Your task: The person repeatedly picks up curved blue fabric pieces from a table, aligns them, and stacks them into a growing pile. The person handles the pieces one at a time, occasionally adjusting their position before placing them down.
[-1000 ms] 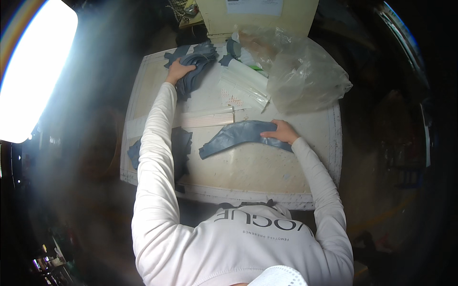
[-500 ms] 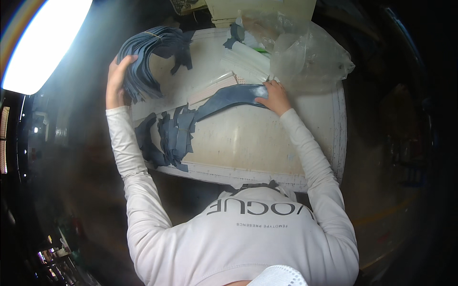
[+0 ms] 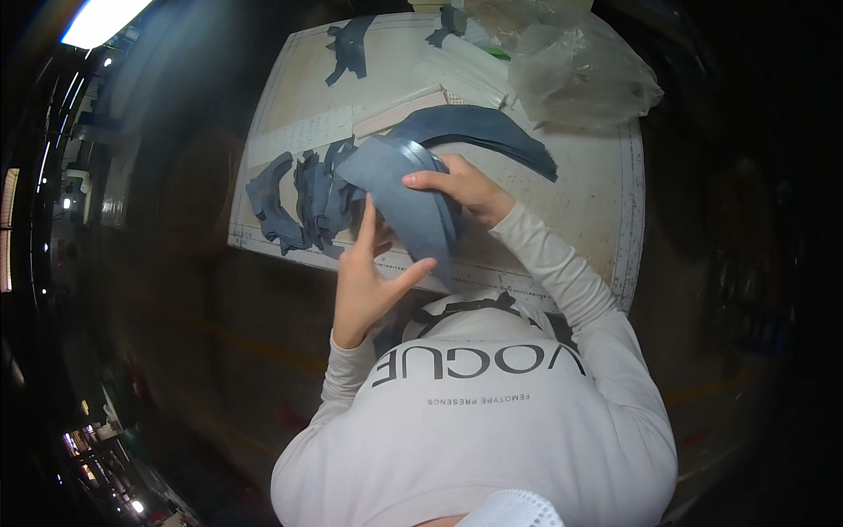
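Observation:
A stack of curved blue-grey fabric pieces [image 3: 399, 189] is held above the near middle of the table. My right hand [image 3: 470, 189] grips its right side, thumb on top and the other fingers hidden behind. My left hand [image 3: 360, 281] is at the stack's left and lower edge, its index finger and thumb stretched wide apart; its remaining fingers are partly hidden. Behind the stack, another curved pile of blue-grey fabric [image 3: 483, 132] lies flat on the table.
Rumpled bundles of blue-grey fabric scraps [image 3: 320, 198] lie at left on the white table [image 3: 588, 211]. Another scrap [image 3: 351, 51] is at the far left. Paper sheets [image 3: 303, 139] lie mid-table, and a clear plastic bag [image 3: 580, 75] sits at the far right.
The banded bundle has left the far-left table area with my left hand, and a stack is now between my hands. My right hand has let go of the flat curved pile and come nearer.

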Motion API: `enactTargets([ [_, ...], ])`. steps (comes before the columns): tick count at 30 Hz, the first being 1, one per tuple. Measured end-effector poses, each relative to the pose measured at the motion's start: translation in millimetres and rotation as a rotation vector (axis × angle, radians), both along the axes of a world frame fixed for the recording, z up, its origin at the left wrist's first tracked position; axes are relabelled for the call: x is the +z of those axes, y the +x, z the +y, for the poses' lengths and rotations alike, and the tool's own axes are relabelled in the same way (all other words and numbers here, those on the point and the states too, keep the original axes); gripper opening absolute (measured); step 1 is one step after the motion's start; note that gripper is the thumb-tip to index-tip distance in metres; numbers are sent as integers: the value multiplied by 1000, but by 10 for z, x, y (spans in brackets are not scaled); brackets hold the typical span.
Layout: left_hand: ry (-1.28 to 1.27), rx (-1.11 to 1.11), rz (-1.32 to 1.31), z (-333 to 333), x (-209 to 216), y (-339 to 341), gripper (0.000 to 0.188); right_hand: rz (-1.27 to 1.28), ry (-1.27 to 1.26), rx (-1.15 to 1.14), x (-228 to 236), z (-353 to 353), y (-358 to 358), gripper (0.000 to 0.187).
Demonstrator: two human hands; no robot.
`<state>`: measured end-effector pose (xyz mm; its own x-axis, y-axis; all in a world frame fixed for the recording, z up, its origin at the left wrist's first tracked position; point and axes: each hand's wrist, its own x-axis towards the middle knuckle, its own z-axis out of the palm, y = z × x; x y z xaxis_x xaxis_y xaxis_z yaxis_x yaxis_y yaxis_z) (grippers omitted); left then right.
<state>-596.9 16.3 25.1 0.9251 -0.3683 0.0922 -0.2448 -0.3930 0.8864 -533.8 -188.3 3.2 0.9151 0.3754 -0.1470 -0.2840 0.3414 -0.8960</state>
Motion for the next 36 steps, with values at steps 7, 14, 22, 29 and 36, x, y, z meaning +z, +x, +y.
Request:
enactTargets([
  [7,-707,-380,431,259,-812,890,87,-91,-282,416,70,-543,-93,64],
  [14,-1149,-533,1052,-43,-1540,638,104,-8,-511,414,230,-1128,-225,62],
  [22,162,-285,537,62,-1397,768,75,-316,-975,-341,-643,-1110,-257,36],
  [29,182,-207,537,41,-1509,697,73,-3,-751,-414,-1148,-401,-747,31],
  [36,436,-178,-45,-237,-1072,364,66,-314,-1330,-574,-1082,-213,-695,23],
])
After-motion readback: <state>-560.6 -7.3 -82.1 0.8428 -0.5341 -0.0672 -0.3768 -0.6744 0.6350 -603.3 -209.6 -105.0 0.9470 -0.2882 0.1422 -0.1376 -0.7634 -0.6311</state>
